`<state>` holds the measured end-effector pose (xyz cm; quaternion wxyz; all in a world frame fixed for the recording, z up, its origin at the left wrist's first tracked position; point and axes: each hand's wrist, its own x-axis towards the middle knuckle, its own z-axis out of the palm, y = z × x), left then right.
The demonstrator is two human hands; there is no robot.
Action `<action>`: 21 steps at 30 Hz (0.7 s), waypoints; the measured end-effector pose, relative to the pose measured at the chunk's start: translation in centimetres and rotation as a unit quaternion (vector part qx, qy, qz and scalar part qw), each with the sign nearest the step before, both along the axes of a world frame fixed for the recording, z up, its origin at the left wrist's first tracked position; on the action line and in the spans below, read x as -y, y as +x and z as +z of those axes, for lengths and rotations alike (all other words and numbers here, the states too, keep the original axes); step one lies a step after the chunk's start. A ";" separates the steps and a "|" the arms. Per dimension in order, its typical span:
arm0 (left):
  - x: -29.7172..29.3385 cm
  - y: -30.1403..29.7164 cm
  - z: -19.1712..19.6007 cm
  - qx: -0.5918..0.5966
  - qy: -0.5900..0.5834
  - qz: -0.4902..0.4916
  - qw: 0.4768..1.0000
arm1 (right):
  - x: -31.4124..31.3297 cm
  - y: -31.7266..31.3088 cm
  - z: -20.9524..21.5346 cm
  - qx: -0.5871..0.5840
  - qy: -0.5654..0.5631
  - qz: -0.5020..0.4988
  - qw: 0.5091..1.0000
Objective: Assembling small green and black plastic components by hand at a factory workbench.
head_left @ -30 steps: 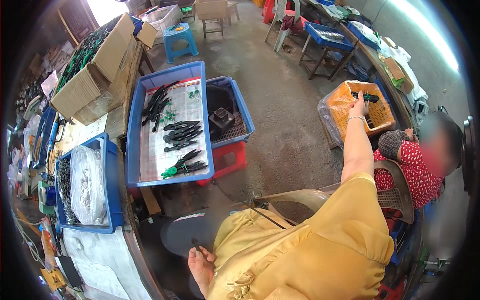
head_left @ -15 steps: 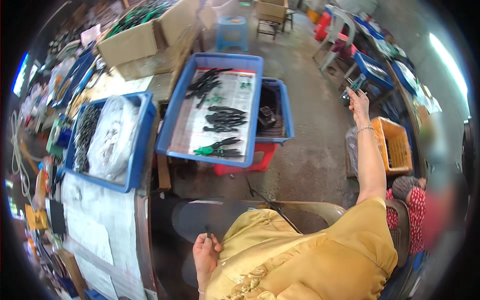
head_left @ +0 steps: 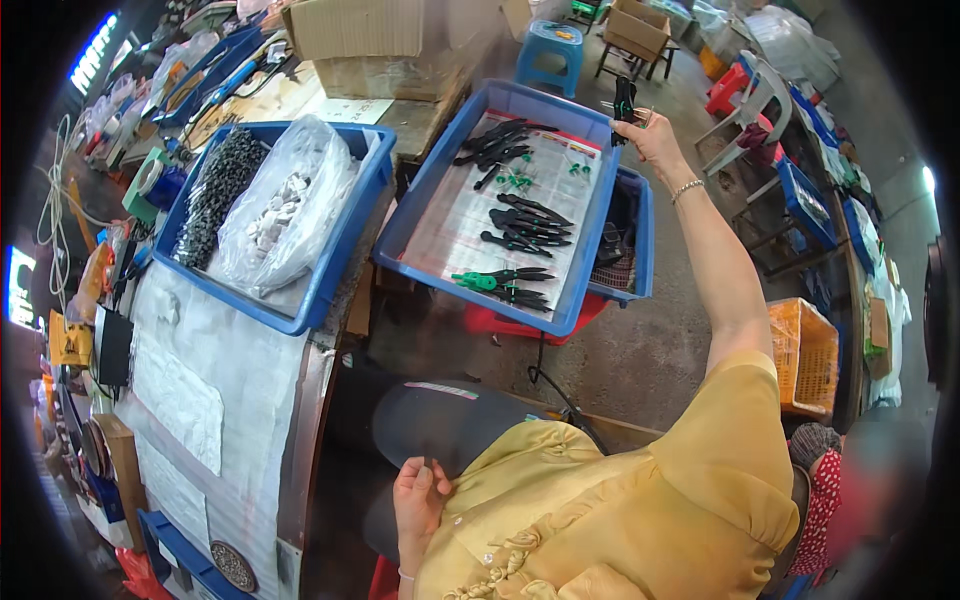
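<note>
My right hand (head_left: 655,148) is stretched out at the far right corner of a blue tray (head_left: 395,262). Its fingers are closed round a black clip-like tool (head_left: 624,103), which stands upright above the rim. On the newspaper lining the tray lie a dark upper pile (head_left: 500,142), a middle row of similar black pieces (head_left: 530,222) and a lower group with one green-handled piece (head_left: 490,281). Small green bits (head_left: 515,180) are scattered between them. My left hand (head_left: 418,505) rests low by my lap, thumb and fingers pinched together; whatever they hold is too small to name.
Left of the tray, a worktable (head_left: 255,400) bears a blue bin (head_left: 300,322) with dark small parts and a clear bag of pale pieces. Behind stand a cardboard box (head_left: 370,75) and a blue stool (head_left: 550,65). A yellow crate (head_left: 803,355) and a seated person (head_left: 825,500) are on my right.
My right hand has swung from out over the right-hand floor area to the tray's far corner, with the black tool upright in it. My left hand stays low. The view has shifted.
</note>
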<state>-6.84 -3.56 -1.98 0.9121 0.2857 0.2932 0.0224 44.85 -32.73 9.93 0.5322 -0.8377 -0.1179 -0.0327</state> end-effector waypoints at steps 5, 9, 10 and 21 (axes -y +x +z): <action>-0.1 0.5 -0.2 -0.025 -0.006 0.002 1.000 | -0.8 4.4 -2.1 0.015 -0.110 0.000 0.994; -0.3 0.9 -0.1 -0.038 -0.012 0.004 0.999 | -2.6 6.3 -3.0 0.029 -0.279 0.048 0.959; -0.3 1.1 -0.1 -0.039 -0.016 0.008 0.999 | -3.3 6.5 -2.8 0.032 -0.341 0.060 0.938; -0.6 3.1 -0.2 -0.072 0.009 0.019 0.997 | -5.7 10.4 -4.5 -0.084 -0.617 0.133 0.771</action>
